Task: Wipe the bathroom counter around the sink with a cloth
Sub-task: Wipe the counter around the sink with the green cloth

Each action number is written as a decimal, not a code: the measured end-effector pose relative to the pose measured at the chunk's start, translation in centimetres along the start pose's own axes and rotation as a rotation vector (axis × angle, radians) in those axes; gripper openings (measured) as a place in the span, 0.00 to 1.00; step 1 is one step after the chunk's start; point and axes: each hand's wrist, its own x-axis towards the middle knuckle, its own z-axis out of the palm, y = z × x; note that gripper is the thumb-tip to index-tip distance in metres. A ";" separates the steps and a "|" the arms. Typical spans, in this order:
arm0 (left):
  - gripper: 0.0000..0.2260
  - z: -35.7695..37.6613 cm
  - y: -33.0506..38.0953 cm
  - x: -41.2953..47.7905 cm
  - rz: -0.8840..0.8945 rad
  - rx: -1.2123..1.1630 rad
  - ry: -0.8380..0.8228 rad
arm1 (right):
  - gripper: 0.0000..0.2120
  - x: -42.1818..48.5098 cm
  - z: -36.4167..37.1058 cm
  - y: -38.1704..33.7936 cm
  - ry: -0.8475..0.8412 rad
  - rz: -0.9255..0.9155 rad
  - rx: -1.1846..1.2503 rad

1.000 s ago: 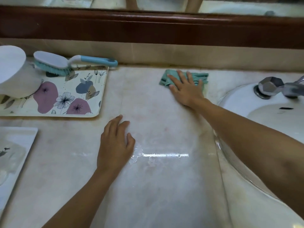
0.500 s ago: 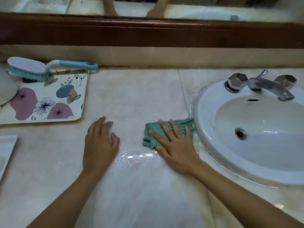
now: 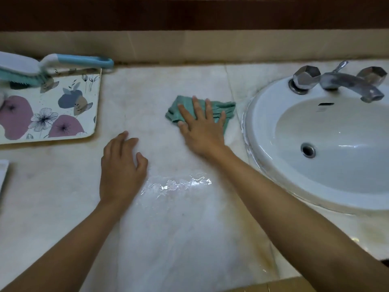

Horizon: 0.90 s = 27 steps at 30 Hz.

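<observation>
While right hand (image 3: 202, 131) presses cloth (image 3: 219, 111) flat — fingers spread, left hand (image 3: 121, 167) open, palm-down.

dim bathroom: a dark brown wooden band (image 3: 189, 11) runs across the top of the frame above a beige stone backsplash (image 3: 210, 46), with a bright glare streak (image 3: 179, 184) at lower centre.

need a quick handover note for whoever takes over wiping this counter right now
Right hand: flat on the green cloth, pressing it to the counter just left of the sink.
Left hand: empty, palm down on the counter.
Done: cannot tell what has been wiped.
Left: wet streak near the front; around the sink rim and beside the floral tray.
</observation>
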 end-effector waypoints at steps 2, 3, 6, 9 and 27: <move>0.17 0.0 0.0 0.0 0.005 -0.001 -0.005 | 0.25 -6.2 1.4 -0.6 0.025 -0.141 -0.045; 0.17 -0.1 0.0 -0.1 0.005 -0.001 -0.006 | 0.25 -9.0 1.8 -0.1 0.025 -0.208 -0.057; 0.16 -0.1 0.1 -0.1 0.003 0.003 -0.004 | 0.25 -13.2 1.7 3.6 0.007 -0.307 -0.107; 0.17 -0.1 0.3 -0.1 0.007 0.019 0.012 | 0.25 -10.1 0.9 5.5 0.045 -0.253 -0.133; 0.16 0.0 -0.2 -0.1 0.018 -0.008 0.015 | 0.25 -15.6 1.6 4.7 0.023 -0.108 -0.121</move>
